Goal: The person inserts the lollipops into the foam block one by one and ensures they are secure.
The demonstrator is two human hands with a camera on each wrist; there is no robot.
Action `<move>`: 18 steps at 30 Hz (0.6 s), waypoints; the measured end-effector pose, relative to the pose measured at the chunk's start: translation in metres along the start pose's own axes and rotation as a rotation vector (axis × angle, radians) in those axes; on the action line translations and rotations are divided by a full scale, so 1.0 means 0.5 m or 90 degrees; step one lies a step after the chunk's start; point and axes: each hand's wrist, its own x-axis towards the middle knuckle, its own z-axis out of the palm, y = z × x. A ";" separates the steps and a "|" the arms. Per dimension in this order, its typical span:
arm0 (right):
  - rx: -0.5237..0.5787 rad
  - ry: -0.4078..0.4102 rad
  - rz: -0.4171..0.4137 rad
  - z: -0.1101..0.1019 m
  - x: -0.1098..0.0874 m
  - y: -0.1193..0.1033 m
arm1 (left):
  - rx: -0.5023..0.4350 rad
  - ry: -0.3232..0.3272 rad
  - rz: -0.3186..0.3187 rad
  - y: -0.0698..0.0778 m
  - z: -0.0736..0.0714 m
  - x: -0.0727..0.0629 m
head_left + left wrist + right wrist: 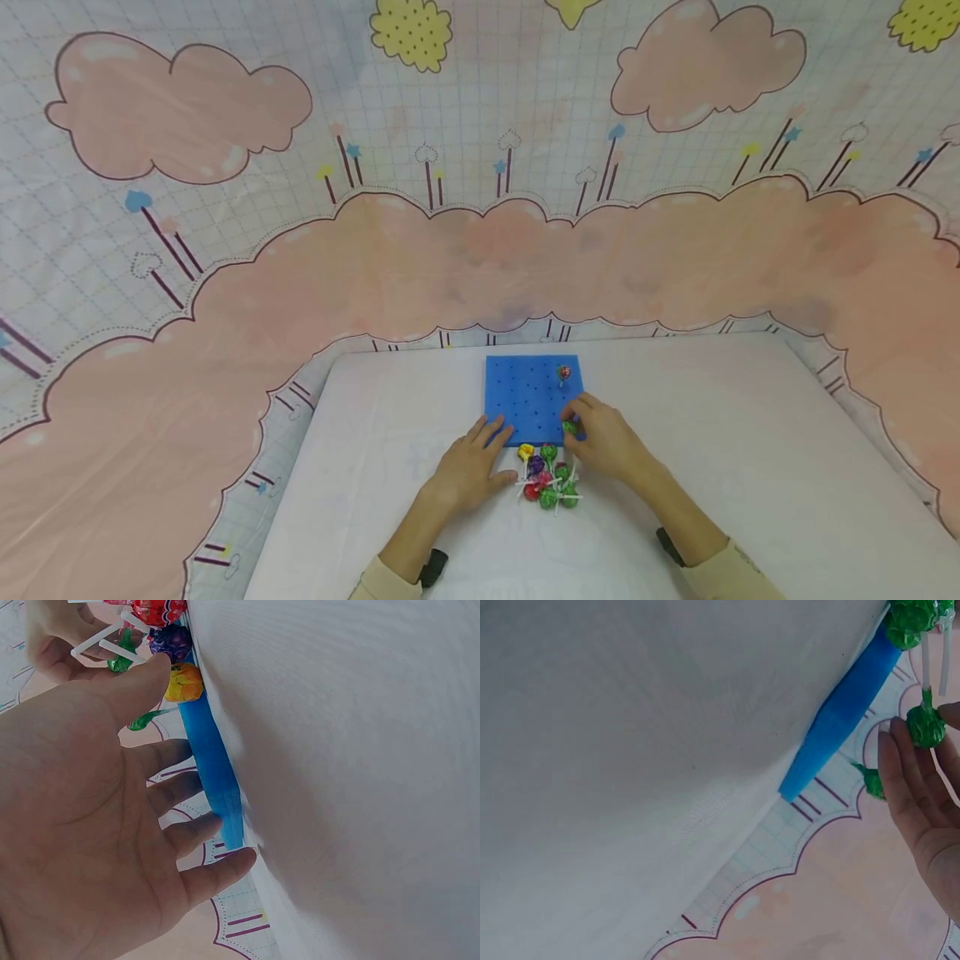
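Note:
A blue board (525, 392) dotted with small holes lies on the white table. My left hand (468, 471) rests at its near left corner, fingers extended onto the edge; in the left wrist view the palm (90, 817) shows, fingertips against the board's blue side (214, 772). With thumb and fingers my right hand (611, 442) pinches a green-wrapped lollipop (570, 427) over the near right corner. In the right wrist view this green lollipop (926, 726) sits between the fingertips, its white stick toward the board. Another lollipop (563, 372), red and green, stands upright in the board's far right part.
Between the hands, just before the board, several lollipops lie piled: a yellow one (526, 452), a purple one (536, 465), a red one (532, 492) and green ones (549, 498), white sticks pointing various ways. A patterned cloth (480, 267) hangs behind the table.

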 end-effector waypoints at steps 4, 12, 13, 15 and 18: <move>0.008 0.018 -0.009 0.000 0.000 -0.002 | 0.003 0.000 -0.001 -0.001 0.001 -0.001; 0.019 0.060 -0.045 0.000 0.006 0.003 | 0.008 0.000 0.001 -0.001 0.001 0.000; 0.023 0.062 -0.047 -0.001 0.007 0.003 | 0.008 0.000 0.001 -0.001 0.001 0.000; 0.031 0.064 -0.050 -0.002 0.009 0.003 | 0.008 0.000 0.001 -0.001 0.001 0.000; 0.045 0.064 -0.046 -0.004 0.012 0.001 | 0.008 0.001 0.001 -0.001 0.002 0.000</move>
